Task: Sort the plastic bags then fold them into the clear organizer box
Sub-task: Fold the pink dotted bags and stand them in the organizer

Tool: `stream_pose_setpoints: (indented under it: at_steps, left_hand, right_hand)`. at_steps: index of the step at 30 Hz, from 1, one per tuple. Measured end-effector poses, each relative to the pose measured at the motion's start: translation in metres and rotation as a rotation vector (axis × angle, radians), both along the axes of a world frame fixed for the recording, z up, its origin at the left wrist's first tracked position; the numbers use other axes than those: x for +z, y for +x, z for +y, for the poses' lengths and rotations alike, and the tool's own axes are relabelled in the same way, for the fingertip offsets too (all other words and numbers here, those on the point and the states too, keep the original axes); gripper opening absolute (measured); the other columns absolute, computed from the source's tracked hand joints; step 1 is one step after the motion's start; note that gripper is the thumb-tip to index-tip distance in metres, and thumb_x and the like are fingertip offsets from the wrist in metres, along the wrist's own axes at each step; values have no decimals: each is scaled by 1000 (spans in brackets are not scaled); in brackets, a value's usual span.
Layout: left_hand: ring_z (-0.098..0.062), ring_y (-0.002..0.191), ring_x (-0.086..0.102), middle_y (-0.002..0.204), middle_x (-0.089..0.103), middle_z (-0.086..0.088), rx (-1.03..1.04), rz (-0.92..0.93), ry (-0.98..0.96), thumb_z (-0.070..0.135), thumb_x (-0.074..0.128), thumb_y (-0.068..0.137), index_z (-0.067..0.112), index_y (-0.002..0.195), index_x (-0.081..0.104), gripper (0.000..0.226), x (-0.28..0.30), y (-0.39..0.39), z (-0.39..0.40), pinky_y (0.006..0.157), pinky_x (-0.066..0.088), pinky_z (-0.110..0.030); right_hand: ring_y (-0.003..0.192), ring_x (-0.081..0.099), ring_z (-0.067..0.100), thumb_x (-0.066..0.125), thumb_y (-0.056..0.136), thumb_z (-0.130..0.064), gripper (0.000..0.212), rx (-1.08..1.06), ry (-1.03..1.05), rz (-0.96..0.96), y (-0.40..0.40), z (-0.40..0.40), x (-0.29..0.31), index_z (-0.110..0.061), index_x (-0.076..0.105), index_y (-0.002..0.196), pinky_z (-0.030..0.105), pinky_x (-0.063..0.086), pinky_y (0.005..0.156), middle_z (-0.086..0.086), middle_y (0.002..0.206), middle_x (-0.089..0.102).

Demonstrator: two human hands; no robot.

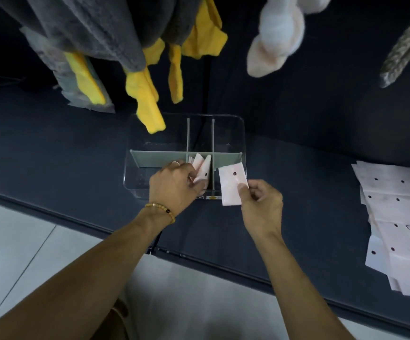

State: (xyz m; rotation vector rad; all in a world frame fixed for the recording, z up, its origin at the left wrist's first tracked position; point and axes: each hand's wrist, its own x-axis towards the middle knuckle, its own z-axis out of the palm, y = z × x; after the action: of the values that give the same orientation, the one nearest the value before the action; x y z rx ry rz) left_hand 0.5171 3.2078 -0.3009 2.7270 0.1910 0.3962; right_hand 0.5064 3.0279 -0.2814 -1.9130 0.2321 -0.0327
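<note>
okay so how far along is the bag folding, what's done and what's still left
Done: a few folded bags stand in the near middle compartment of the clear organizer box. In hand: the left hand touches those folded bags, while the right hand pinches another folded bag over the box's near edge. Left: a stack of unfolded bags lies flat on the right, and the other compartments look empty.

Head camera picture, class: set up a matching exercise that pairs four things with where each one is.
Things:
1. Folded pale pink plastic bag with one dark hole
2. Stack of flat pale pink plastic bags
3. Upright folded bags
4. Amber bead bracelet

Places:
A. middle near compartment of the clear organizer box
B. left wrist
C. pinched in the right hand
D. dark surface, far right

Pairs: 1-C, 2-D, 3-A, 4-B
</note>
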Motion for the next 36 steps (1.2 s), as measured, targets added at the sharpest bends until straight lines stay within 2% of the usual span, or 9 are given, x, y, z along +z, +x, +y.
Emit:
stream_pose_setpoints:
  at_steps: [5,10,14,18,20,22,26,32,36]
  left_hand:
    - [-28,66,57,78,56,-2,129,36,-191,23,69,75,19,84,58,15,-4,3,-4,56,40,-31]
    - [-26,61,55,78,48,2,-51,37,-117,15,55,84,26,108,41,30,-14,-2,3,54,34,-30]
    - [-28,73,62,98,59,-3,-133,102,-32,20,48,89,27,113,54,25,-16,-1,11,58,44,-33]
    - [-23,90,59,104,56,0,-175,87,-55,33,52,88,25,115,59,29,-20,-3,17,62,47,-33]
    - [-17,87,55,105,50,2,-209,77,-96,34,55,87,25,118,58,33,-21,-4,20,62,50,-34]
    - [-13,82,51,107,47,3,-233,30,-149,30,59,85,23,121,57,37,-19,-5,24,61,54,-36]
    - [-19,98,54,115,54,4,-286,-55,-98,24,59,87,17,121,60,35,-13,-7,29,66,56,-38]
    - [-16,99,49,115,58,8,-395,21,22,27,54,91,20,117,65,29,-11,-4,26,71,52,-33]
    - [-20,99,54,113,59,3,-370,-34,39,21,61,87,14,113,65,27,-10,-7,30,69,55,-36]
  right_hand:
    - [49,64,9,68,87,-15,5,39,173,138,18,27,4,-18,64,84,17,47,46,-3,69,71]
    - [56,69,14,67,83,-13,7,37,-41,209,30,43,-1,-17,61,84,28,57,56,-4,72,69]
    - [61,66,11,67,81,-15,14,50,-295,70,33,46,1,-22,57,73,28,57,62,-7,64,65]
    - [69,65,18,64,85,-20,7,198,-540,-47,36,58,3,-18,58,82,28,54,67,0,73,69]
    - [76,66,23,63,86,-20,7,262,-619,-26,39,64,2,-13,63,89,34,56,71,5,81,70]
    - [77,67,23,64,87,-24,13,273,-584,1,41,67,1,-13,64,94,36,57,71,5,81,70]
    - [69,66,11,67,87,-27,17,245,-404,-91,34,58,1,-19,65,102,34,56,72,-4,78,71]
    - [78,64,21,58,92,-27,17,352,-676,-128,31,59,-9,-18,72,96,34,53,68,2,90,65]
    - [78,64,20,60,90,-26,12,288,-673,-100,34,57,-9,-21,69,96,31,52,65,-1,88,66]
